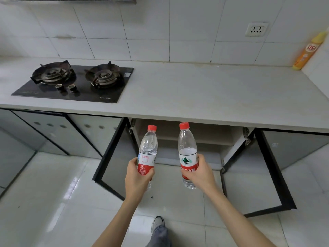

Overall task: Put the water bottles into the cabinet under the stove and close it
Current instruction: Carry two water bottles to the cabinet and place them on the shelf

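My left hand (pixel 138 177) grips a clear water bottle (pixel 148 147) with a red cap and red-and-white label, held upright. My right hand (pixel 199 172) grips a second water bottle (pixel 187 150) of the same kind, also upright. Both bottles hang in the air in front of an open cabinet (pixel 187 138) under the counter, to the right of the stove (pixel 74 82). The cabinet's left door (pixel 114 157) and right door (pixel 256 175) both stand swung wide open. A shelf shows inside the cabinet.
The grey counter (pixel 195 93) runs across above the cabinet. An orange detergent bottle (pixel 307 52) stands at the counter's far right by the tiled wall. Shut cabinet doors (pixel 53 132) lie under the stove. My shoe (pixel 157 223) is on the glossy tiled floor.
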